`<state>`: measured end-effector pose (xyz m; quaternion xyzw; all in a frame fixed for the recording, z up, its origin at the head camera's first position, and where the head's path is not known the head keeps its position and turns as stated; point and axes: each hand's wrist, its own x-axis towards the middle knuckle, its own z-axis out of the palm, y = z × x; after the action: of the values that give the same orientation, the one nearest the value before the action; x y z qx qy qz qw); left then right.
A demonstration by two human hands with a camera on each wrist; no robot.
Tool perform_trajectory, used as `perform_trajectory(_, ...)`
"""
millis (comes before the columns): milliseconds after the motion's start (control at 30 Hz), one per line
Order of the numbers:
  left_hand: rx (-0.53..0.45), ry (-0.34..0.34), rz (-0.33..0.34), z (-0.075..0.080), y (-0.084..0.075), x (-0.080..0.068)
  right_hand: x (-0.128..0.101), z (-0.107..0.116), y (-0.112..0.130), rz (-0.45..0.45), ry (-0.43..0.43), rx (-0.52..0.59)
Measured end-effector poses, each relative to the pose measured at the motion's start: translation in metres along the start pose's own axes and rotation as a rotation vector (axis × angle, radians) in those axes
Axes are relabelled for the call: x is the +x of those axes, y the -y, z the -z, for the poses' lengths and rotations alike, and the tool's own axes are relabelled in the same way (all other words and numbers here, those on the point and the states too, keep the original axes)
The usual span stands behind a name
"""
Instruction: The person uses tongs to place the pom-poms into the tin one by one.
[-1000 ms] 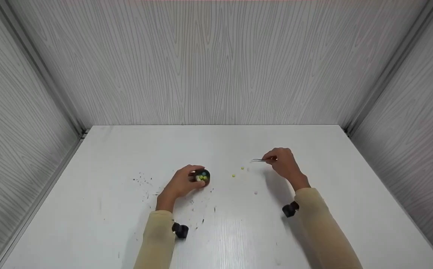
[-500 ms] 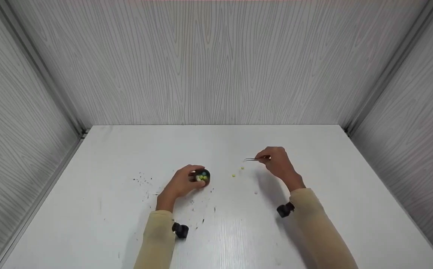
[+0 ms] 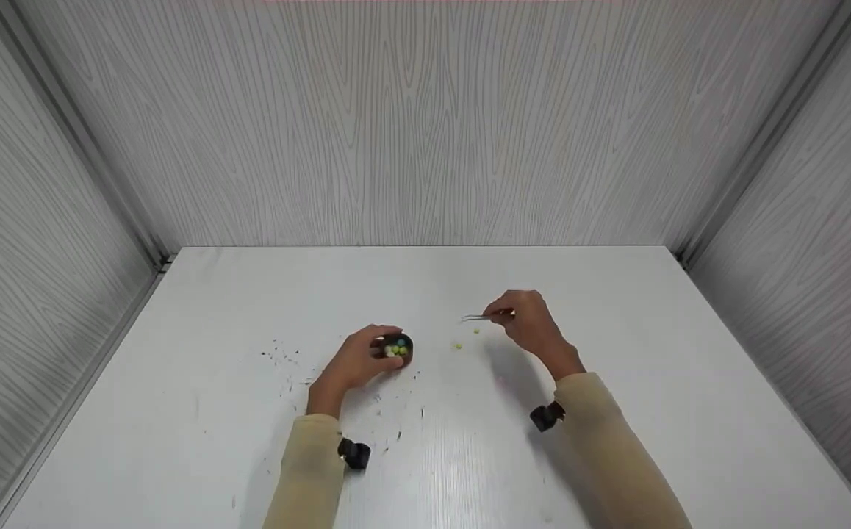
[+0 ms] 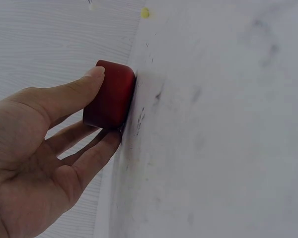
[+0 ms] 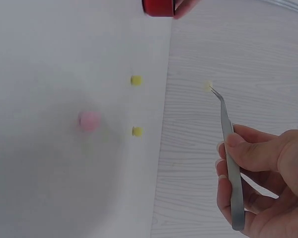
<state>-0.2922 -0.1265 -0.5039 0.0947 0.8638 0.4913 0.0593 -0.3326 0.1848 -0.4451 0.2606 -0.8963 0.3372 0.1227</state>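
Likely mid-transfer: right fingers (image 5: 258,134) pinch tweezers (image 5: 233,176), pale bead (image 5: 208,86) at the tips above the surface (image 3: 469,411), apart from the red cup (image 4: 111,94) that left fingers (image 4: 97,159) grip, so next move probably calls for bringing the tips over the cup and loosening the pinch.

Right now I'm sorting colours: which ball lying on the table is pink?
The pink ball is the one left of both yellow balls in the right wrist view.
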Motion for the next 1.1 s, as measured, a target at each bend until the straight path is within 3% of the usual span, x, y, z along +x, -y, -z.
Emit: perform_trajectory(1100, 0.007, -0.008, 0.019, -0.002, 0.001, 0.001, 0.012, -0.037, 0.031, 0.008, 0.055, 0.027)
